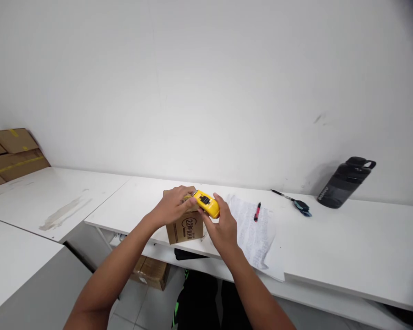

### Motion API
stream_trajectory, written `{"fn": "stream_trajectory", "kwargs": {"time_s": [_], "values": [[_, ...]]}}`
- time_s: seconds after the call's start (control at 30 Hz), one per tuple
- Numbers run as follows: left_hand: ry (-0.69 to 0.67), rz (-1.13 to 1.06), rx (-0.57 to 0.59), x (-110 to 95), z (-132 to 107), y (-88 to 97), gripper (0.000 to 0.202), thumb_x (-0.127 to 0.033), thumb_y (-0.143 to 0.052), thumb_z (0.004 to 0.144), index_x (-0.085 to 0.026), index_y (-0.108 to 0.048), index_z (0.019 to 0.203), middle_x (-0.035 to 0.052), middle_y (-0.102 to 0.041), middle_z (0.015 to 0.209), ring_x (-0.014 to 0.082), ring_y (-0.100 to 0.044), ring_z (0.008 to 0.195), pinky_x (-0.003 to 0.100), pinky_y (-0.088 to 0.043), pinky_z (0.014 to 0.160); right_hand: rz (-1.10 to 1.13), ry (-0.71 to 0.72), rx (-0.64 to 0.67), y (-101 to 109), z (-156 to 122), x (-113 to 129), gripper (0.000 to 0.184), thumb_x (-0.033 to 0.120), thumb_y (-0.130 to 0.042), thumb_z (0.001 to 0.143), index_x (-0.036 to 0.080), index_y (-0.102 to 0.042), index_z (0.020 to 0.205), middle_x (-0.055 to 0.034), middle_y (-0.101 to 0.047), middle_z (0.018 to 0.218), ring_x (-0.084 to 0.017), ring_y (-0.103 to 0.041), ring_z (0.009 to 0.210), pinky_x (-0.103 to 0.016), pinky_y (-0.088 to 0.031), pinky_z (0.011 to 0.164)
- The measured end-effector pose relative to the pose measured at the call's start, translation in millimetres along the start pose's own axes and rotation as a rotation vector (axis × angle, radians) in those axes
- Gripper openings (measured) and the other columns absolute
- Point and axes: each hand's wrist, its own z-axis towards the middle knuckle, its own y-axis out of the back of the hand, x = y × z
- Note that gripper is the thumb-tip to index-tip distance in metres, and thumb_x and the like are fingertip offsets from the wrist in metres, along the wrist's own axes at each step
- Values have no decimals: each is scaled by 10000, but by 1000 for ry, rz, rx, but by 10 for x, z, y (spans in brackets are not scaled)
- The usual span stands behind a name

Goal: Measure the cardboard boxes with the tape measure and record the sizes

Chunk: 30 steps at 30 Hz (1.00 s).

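My right hand [223, 225] grips a yellow tape measure [211, 208] with a black slide button on top. At its silvery end, my left hand [175, 205] is closed, with thumb and fingers against it; a bit of yellow shows between those fingers. Just below and behind the hands, a small brown cardboard box [186, 230] with dark printed characters stands at the front edge of the white table [333, 243]. My left hand hides much of the box's top, and I cannot tell whether it touches it.
Right of my hands lie written paper sheets [251, 238] with a red pen [258, 212] on them. Farther right are a black pen [282, 195], a dark blue crumpled item [302, 207] and a dark bottle [344, 183]. Cartons [19, 160] stand at the far left; another carton [153, 273] sits below the table.
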Motion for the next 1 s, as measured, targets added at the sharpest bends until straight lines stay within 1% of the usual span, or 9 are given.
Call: {"fn": "stream_trajectory", "kwargs": {"time_s": [0.13, 0.27, 0.4, 0.5, 0.57, 0.63, 0.73, 0.83, 1.0], "values": [[56, 185, 66, 479, -173, 16, 1039, -659, -746, 587, -206, -391, 1452, 132, -296, 1564, 368, -230, 1439, 461, -141, 1182, 110, -208, -13, 92, 42, -97, 715, 486, -694, 764, 229, -416, 1371, -128, -587, 1243, -260, -625, 1026, -385, -529, 808], [115, 63, -93, 1041, -603, 24, 954, -587, -642, 763, -238, -198, 1532, 74, -153, 1616, 273, -135, 1483, 392, -139, 1202, 276, -232, 49, 82, 191, -138, 648, 459, -697, 755, 222, -452, 1306, -106, -583, 1219, -222, -616, 984, -343, -526, 782], [247, -199, -345, 1295, -1013, -386, 941, -547, -559, 842, -183, -50, 1545, 118, -75, 1623, 243, -110, 1488, 374, -126, 1203, 381, -195, 269, -202, 509, -77, 604, 461, -666, 772, 237, -496, 1307, -78, -601, 1228, -216, -611, 984, -326, -524, 770], [286, -417, -296, 1320, -1104, -712, 949, -574, -584, 815, -164, -114, 1530, 159, -216, 1587, 258, -242, 1453, 368, -239, 1171, 329, -60, 534, -545, 750, 18, 574, 441, -643, 793, 246, -524, 1319, -67, -590, 1286, -220, -600, 1030, -335, -506, 821], [306, -508, -342, 1302, -1068, -757, 973, -615, -608, 780, -181, -146, 1518, 165, -234, 1579, 266, -275, 1439, 367, -285, 1145, 279, 72, 709, -736, 844, 86, 539, 410, -618, 821, 253, -523, 1328, -54, -590, 1299, -220, -586, 1077, -358, -477, 904], [320, -558, -492, 1248, -982, -632, 902, -667, -543, 798, -196, -208, 1491, 170, -296, 1549, 259, -330, 1409, 370, -335, 1105, 220, 205, 800, -848, 872, 146, 516, 389, -596, 847, 262, -511, 1340, -49, -592, 1300, -227, -560, 1134, -394, -434, 979], [349, -571, -678, 1077, -810, -250, 667, -675, -316, 893, -187, -441, 1331, 148, -578, 1276, 233, -545, 1184, 368, -435, 969, 188, 330, 785, -866, 829, 213, 535, 404, -587, 873, 279, -460, 1376, -62, -548, 1360, -246, -509, 1220, -428, -399, 1030], [357, -493, -527, 836, -636, 114, 525, -643, -400, 881, -191, -617, 1034, 70, -660, 971, 210, -597, 951, 331, -446, 867, 208, 400, 718, -768, 778, 266, 567, 433, -575, 890, 303, -397, 1413, -73, -524, 1377, -259, -497, 1237, -442, -408, 1028], [299, -598, -320, 593, -432, 323, 404, -560, -600, 806, -179, -542, 685, -21, -512, 643, 127, -479, 647, 262, -389, 672, 126, 499, 687, -453, 814, 299, 544, 435, -550, 911, 321, -386, 1418, -80, -585, 1242, -272, -551, 1114, -457, -462, 944]]}}
